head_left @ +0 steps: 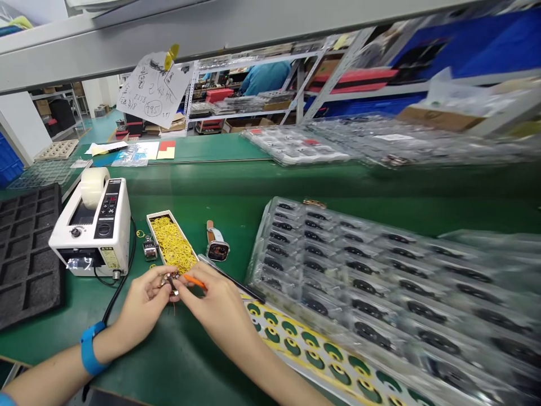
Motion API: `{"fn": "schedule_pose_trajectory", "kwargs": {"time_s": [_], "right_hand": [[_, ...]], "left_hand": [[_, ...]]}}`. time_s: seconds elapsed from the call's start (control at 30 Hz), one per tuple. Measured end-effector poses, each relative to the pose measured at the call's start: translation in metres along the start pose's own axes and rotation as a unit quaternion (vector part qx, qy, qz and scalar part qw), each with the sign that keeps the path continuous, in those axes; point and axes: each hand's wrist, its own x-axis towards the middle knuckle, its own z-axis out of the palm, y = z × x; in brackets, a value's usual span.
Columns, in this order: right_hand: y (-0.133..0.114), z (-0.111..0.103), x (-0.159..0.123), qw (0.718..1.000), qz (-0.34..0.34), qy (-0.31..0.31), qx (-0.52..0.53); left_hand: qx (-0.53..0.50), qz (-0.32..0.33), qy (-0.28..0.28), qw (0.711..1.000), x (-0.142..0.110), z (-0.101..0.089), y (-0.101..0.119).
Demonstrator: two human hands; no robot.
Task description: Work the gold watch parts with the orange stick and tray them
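My left hand (143, 301) pinches a small round part (172, 282) with dark and shiny metallic bits; a thin wire seems to hang below it. My fingers hide much of the part. An orange stick-like tool (195, 281) lies in the closed fingers of my right hand (217, 299), which meets my left at the part; its tip is too small to make out. Just beyond both hands stands a white box (186, 239) filled with yellow rings (171, 239). A small metal counter-like device (149, 248) sits left of the box, and a smartwatch (218, 250) lies to its right.
A white tape dispenser (116, 225) with its cable stands at left, beside a black foam tray (29, 270). Clear plastic trays (291, 265) of dark parts fill the right. A sheet of green and yellow ring stickers (296, 338) runs in front of them. A shelf beam (127, 45) crosses overhead.
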Motion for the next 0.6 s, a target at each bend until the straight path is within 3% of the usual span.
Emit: {"fn": "schedule_pose_trajectory", "kwargs": {"time_s": [0.2,0.3,0.47,0.6], "right_hand": [[0.0014,0.0086,-0.0070,0.995,-0.071,0.048,-0.052],[0.0005,0.0090,-0.0066,0.993,-0.072,0.081,-0.052],[-0.0011,0.0049,0.0001,0.997,-0.049,0.022,0.053],[-0.0009,0.0040,0.0026,0.996,-0.063,0.017,0.059]], "left_hand": [[-0.021,-0.003,0.033,0.999,0.0022,0.0021,0.0034],[-0.039,-0.006,0.039,0.998,0.0026,0.0015,0.0065],[-0.031,0.011,0.018,0.999,0.0001,-0.0008,0.0055],[0.012,0.017,-0.027,0.999,-0.0019,-0.0048,0.0051]]}}
